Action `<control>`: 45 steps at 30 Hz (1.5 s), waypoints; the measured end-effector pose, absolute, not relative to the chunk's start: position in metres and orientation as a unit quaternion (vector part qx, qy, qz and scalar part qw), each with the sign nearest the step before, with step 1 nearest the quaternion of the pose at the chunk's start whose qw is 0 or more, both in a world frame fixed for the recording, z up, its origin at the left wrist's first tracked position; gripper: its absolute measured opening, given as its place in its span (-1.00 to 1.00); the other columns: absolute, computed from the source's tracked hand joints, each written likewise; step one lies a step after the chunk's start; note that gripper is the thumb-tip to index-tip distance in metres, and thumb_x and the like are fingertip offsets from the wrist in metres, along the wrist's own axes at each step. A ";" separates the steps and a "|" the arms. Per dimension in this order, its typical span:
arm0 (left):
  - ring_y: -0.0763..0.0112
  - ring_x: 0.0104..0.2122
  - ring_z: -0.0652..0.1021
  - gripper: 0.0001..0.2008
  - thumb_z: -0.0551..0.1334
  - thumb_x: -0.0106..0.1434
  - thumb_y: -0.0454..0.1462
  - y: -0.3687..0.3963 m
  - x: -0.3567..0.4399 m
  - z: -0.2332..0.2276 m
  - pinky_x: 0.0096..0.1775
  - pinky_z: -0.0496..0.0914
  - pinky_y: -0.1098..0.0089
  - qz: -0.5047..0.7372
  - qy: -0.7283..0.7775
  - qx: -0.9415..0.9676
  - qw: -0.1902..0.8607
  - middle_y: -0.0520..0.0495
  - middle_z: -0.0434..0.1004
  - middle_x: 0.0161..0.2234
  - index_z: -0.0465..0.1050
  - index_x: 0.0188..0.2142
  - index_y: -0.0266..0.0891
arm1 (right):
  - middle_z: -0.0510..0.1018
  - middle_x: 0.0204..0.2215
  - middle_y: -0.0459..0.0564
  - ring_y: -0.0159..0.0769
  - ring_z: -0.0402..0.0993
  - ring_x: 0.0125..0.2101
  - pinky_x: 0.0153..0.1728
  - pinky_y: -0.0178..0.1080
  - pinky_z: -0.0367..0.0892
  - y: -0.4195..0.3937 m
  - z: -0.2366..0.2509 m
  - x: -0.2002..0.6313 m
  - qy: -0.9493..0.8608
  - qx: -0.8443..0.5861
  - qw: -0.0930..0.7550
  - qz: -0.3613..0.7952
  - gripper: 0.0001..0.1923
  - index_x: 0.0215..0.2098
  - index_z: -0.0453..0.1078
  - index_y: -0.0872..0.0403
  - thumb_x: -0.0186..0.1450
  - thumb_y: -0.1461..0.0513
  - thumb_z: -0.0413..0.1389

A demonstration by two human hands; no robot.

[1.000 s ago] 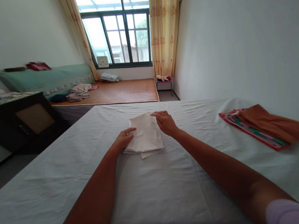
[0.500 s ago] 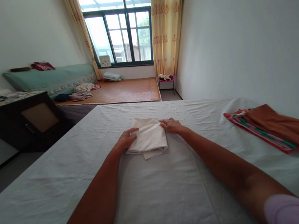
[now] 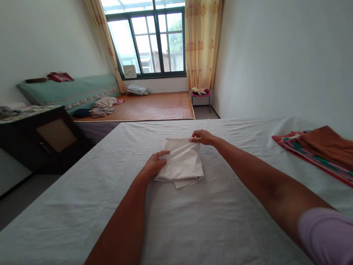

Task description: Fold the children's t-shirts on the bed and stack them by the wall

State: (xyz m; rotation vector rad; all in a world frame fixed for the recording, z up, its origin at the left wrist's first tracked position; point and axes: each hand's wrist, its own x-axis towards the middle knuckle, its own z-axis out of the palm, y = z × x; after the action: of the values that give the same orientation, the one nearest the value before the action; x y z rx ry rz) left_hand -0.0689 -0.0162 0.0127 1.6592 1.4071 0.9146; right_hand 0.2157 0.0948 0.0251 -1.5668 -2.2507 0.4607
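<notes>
the left hand touches a folded white cloth, thumb and fingers apart; the right hand curls at its far corner, whether pinching i cannot tell. the cloth lies between both hands' fingers.

A square clock stands by the window, between yellow curtains, with a dark cabinet farther left.

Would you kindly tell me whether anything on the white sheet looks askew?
Two small things: a flap of the folded cream cloth pokes out past its near edge, so the fold looks uneven; and the brown cloth at right sits out of line with the patterned layers beneath it.
</notes>
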 end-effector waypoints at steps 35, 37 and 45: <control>0.12 0.22 0.23 -0.53 0.02 0.35 -0.15 -0.019 -0.023 -0.007 0.22 0.06 0.14 0.220 0.537 0.812 0.057 -0.28 0.26 0.21 0.23 0.19 -0.29 | 0.17 0.29 -0.05 -0.19 0.08 0.27 0.27 -0.03 -0.11 0.002 -0.011 0.151 -0.899 -0.410 0.149 0.049 -0.51 0.29 0.14 -0.08 0.43 0.09 -0.18; 0.10 0.27 0.16 -0.48 -0.03 0.37 -0.11 -0.014 -0.028 -0.016 0.24 -0.01 0.09 0.179 0.547 0.816 0.059 -0.27 0.18 0.26 0.16 0.25 -0.27 | 0.14 0.31 -0.05 -0.19 0.03 0.29 0.28 -0.02 -0.17 0.001 -0.014 0.152 -0.888 -0.436 0.135 0.046 -0.49 0.31 0.10 -0.09 0.43 0.04 -0.22; 0.19 0.30 0.10 -0.45 -0.08 0.37 -0.08 -0.004 -0.050 -0.020 0.26 -0.03 0.16 0.154 0.565 0.807 0.074 -0.21 0.07 0.31 0.14 0.28 -0.26 | 0.06 0.33 -0.03 -0.22 -0.11 0.33 0.29 -0.04 -0.25 0.010 -0.012 0.173 -0.833 -0.540 0.108 0.060 -0.40 0.33 0.07 -0.01 0.43 -0.04 -0.33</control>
State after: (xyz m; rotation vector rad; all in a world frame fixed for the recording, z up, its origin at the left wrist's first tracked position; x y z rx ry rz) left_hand -0.0495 -0.0037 -0.0197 2.4214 1.6970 0.4635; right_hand 0.1729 0.0101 -0.0115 -1.5888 -2.4504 0.1772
